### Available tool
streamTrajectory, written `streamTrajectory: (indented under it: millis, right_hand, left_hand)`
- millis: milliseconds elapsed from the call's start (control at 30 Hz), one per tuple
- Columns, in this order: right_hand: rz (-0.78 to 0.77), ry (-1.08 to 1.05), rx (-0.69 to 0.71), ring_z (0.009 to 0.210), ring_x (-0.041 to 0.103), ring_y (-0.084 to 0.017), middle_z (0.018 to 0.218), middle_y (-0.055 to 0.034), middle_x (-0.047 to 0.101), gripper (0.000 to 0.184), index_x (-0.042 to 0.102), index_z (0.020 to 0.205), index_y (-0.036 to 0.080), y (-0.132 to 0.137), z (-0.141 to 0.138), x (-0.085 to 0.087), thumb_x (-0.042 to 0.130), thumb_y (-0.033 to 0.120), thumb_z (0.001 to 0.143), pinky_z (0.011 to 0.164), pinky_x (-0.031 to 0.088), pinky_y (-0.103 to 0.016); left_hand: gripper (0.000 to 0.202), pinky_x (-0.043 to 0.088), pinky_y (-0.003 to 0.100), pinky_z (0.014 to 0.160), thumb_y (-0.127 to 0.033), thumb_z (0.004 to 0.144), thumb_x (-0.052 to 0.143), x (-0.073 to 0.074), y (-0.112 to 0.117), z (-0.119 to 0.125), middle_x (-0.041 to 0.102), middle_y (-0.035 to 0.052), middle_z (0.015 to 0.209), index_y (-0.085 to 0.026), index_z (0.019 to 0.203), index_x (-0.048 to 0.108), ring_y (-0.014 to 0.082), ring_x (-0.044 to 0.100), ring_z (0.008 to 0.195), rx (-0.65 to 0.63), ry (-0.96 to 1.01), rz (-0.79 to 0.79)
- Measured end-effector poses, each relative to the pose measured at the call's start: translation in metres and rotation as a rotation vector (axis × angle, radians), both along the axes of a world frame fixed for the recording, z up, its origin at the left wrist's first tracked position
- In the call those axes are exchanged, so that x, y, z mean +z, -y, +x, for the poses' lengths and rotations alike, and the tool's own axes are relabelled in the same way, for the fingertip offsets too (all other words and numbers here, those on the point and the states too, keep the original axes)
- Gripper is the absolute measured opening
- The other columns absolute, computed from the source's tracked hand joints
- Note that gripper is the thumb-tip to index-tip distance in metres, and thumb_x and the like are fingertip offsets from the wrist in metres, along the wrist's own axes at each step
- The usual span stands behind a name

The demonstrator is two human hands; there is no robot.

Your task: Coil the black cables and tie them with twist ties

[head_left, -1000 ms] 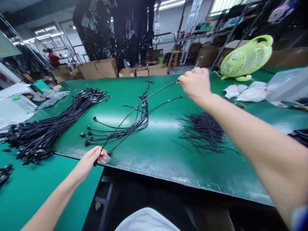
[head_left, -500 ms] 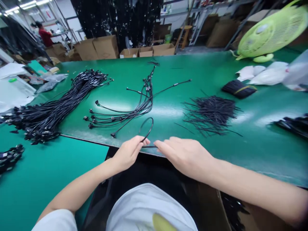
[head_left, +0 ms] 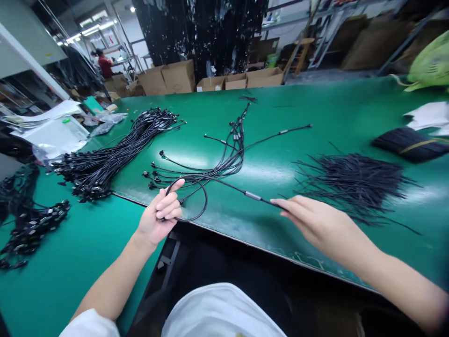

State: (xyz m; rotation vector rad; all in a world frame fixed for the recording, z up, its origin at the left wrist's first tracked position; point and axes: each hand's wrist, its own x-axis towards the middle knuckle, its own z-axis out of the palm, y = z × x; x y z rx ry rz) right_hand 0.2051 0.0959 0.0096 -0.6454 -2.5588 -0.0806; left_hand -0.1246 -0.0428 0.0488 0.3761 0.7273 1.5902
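Note:
A thin black cable [head_left: 227,184] with a grey sleeve near one end stretches between my hands above the table's front edge. My left hand [head_left: 164,211] is closed on one part of it, and a loop of the cable hangs by the fingers. Pinched in my right hand [head_left: 314,217] is the stretch just past the grey sleeve; the tip there is hidden by the fingers. Behind my left hand, several similar cables [head_left: 224,168] lie loosely together on the green table. Right of my right hand is a pile of short black ties [head_left: 365,180].
A large bundle of black cables [head_left: 129,145] lies at the left, with more cables [head_left: 31,224] on the lower green surface. A banded black bundle [head_left: 409,142] and a green fan [head_left: 430,61] are at the right. Cardboard boxes [head_left: 178,77] stand behind the table.
My hands have moved apart, drawing the cable out between them; its grey sleeve now shows near my right hand. The loop has grown wider. The view has turned left.

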Motion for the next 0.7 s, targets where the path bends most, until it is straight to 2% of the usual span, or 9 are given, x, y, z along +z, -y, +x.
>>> streamTrajectory:
  millis: [67,133,233,267,333,433,500,600,700]
  right_hand:
    - [0.165,0.027,0.024,0.06,0.055,-0.018,0.076,-0.0051,0.062,0.028,0.06,0.116,0.014,0.017,-0.006,-0.004,0.04,0.018,0.096,0.057,0.039,-0.031]
    - [0.222,0.034,0.08,0.058,0.053,-0.018,0.072,-0.0047,0.06,0.025,0.062,0.105,0.013,0.037,-0.017,-0.003,0.04,0.012,0.094,0.055,0.036,-0.031]
    - [0.069,0.083,0.237,0.05,0.048,-0.015,0.063,-0.0014,0.053,0.028,0.057,0.077,0.018,0.065,-0.038,0.006,0.037,0.015,0.096,0.05,0.032,-0.031]
    - [0.011,0.094,0.274,0.047,0.045,-0.014,0.061,-0.0004,0.051,0.032,0.054,0.071,0.019,0.071,-0.045,0.011,0.036,0.018,0.098,0.049,0.03,-0.031]
    - [-0.062,0.059,0.275,0.048,0.046,-0.013,0.063,-0.0007,0.053,0.035,0.054,0.07,0.019,0.075,-0.059,0.021,0.036,0.023,0.1,0.048,0.029,-0.03]
    - [-0.217,-0.09,0.202,0.059,0.053,-0.012,0.07,-0.0016,0.058,0.031,0.059,0.075,0.018,0.061,-0.073,0.029,0.041,0.027,0.1,0.054,0.034,-0.026]
    - [-0.414,-0.271,0.149,0.073,0.057,-0.013,0.083,-0.0027,0.061,0.019,0.061,0.088,0.019,0.047,-0.079,0.024,0.053,0.034,0.095,0.063,0.04,-0.024]
    - [-0.739,-0.577,0.054,0.091,0.058,-0.018,0.101,-0.0057,0.061,0.035,0.059,0.105,0.021,0.036,-0.088,0.003,0.068,0.046,0.082,0.076,0.046,-0.028]
    - [-1.112,-0.704,-0.025,0.069,0.053,-0.013,0.074,0.0007,0.056,0.025,0.058,0.086,0.02,0.042,-0.1,-0.022,0.054,0.044,0.09,0.063,0.042,-0.025]
  left_hand:
    - [0.022,0.028,0.013,0.039,-0.024,0.096,0.05,-0.002,-0.005,0.002,0.027,-0.0097,0.049,-0.011,0.105,0.065,0.0024,0.022,0.035,-0.016,-0.066,0.009]
    - [0.019,0.031,0.013,0.041,-0.029,0.092,0.058,-0.007,-0.01,0.009,0.035,-0.0088,0.05,-0.012,0.096,0.066,0.0019,0.03,0.037,-0.016,-0.203,0.017]
    - [0.029,0.048,0.022,0.063,-0.043,0.089,0.06,-0.018,-0.016,0.028,0.062,0.0013,0.072,-0.016,0.096,0.065,0.0105,0.06,0.063,-0.001,-0.548,0.042]
    - [0.031,0.05,0.028,0.076,-0.046,0.09,0.057,-0.021,-0.016,0.036,0.068,0.0062,0.087,-0.017,0.096,0.066,0.0162,0.065,0.081,-0.035,-0.694,0.064]
    - [0.031,0.045,0.037,0.095,-0.047,0.091,0.055,-0.028,-0.014,0.05,0.068,0.0115,0.109,-0.018,0.095,0.067,0.0242,0.061,0.106,-0.189,-0.971,0.14]
    - [0.024,0.044,0.035,0.09,-0.042,0.091,0.055,-0.033,-0.009,0.062,0.069,0.0094,0.098,-0.02,0.092,0.066,0.0233,0.061,0.097,-0.408,-1.171,0.183]
    - [0.024,0.045,0.031,0.078,-0.042,0.092,0.053,-0.034,-0.009,0.063,0.067,0.0048,0.08,-0.02,0.088,0.062,0.0191,0.061,0.078,-0.421,-1.094,0.144]
    - [0.028,0.045,0.03,0.073,-0.046,0.091,0.055,-0.034,-0.015,0.064,0.062,0.0022,0.076,-0.019,0.083,0.056,0.0164,0.06,0.071,-0.337,-0.749,0.104]
    - [0.034,0.046,0.032,0.079,-0.05,0.089,0.056,-0.044,-0.02,0.073,0.063,0.0046,0.084,-0.018,0.079,0.055,0.0184,0.063,0.08,-0.348,-0.445,0.01]
